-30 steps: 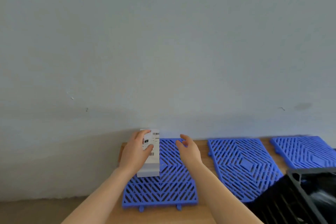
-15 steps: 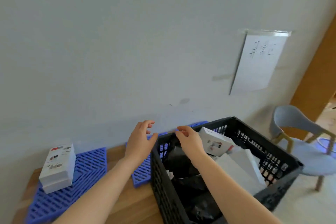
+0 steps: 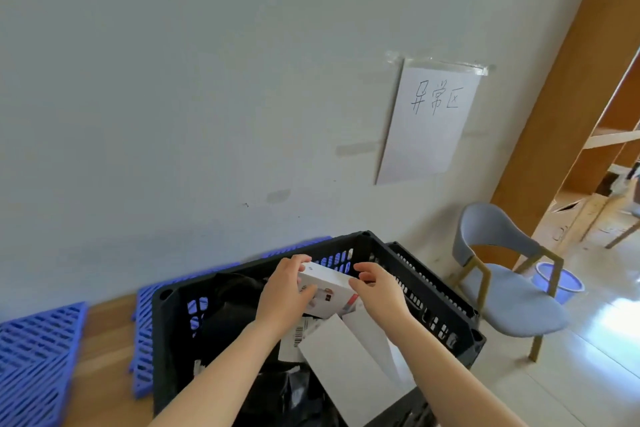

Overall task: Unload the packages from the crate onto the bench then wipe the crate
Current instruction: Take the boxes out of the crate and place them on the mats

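Observation:
A black slatted crate (image 3: 426, 291) stands on the wooden bench (image 3: 100, 354). Inside it lie white boxes, a large flat white package (image 3: 346, 364) and black bags (image 3: 228, 308). My left hand (image 3: 284, 295) grips the left end of a small white box (image 3: 329, 291) at the top of the pile. My right hand (image 3: 377, 291) pinches that box's right end with curled fingers. The box sits tilted inside the crate near its far wall.
Blue plastic grid mats (image 3: 34, 357) lie on the bench left of and behind the crate. A grey chair (image 3: 509, 291) and a blue bucket (image 3: 557, 282) stand on the floor to the right. A handwritten paper sign (image 3: 429, 121) hangs on the wall.
One second ago my left hand set a white box on the far-left mat. Since then my view swung right to the crate, and both hands have taken hold of a small white box.

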